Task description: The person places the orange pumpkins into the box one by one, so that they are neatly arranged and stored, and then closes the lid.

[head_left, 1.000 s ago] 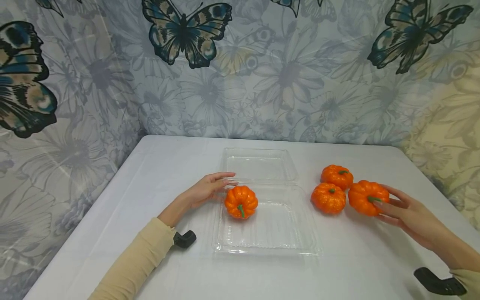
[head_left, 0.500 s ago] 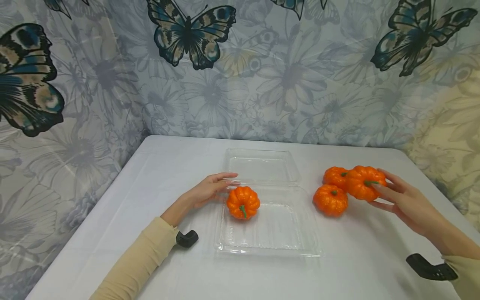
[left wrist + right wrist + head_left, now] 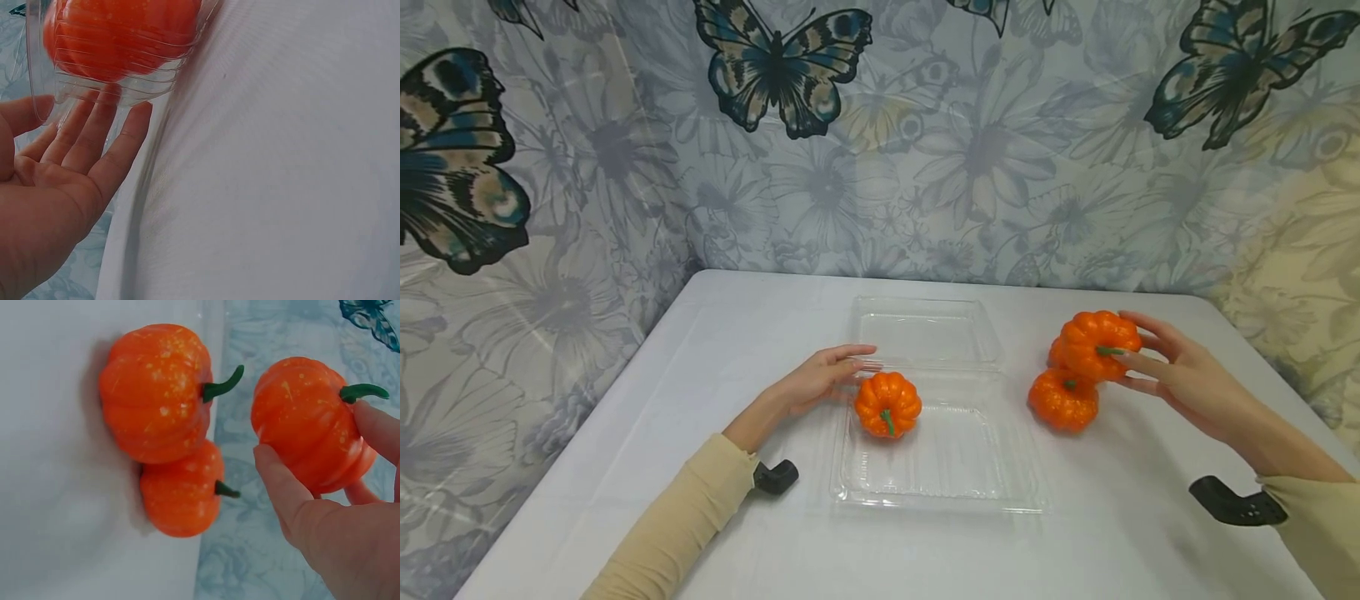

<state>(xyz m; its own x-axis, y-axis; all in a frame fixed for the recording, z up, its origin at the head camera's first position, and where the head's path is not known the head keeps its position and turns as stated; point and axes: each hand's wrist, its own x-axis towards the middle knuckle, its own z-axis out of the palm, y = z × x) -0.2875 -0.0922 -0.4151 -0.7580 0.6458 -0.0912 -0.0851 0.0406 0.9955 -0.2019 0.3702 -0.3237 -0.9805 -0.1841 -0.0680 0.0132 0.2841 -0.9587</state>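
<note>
Right hand [image 3: 1187, 375] clamped round a glossy orange ribbed pumpkin [image 3: 1097, 337], raised over the white bench [image 3: 760, 542]; left hand [image 3: 812, 385], fingers extended and apart, touches an open clear plastic clamshell box [image 3: 958, 454] holding a second orange pumpkin [image 3: 887, 402], its top cropped in left wrist view. Two more orange pumpkins [image 3: 156, 394] sit close by, farther one mostly hidden in head view.

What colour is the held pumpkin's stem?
Green; the stem shows best in the right wrist view.
</note>
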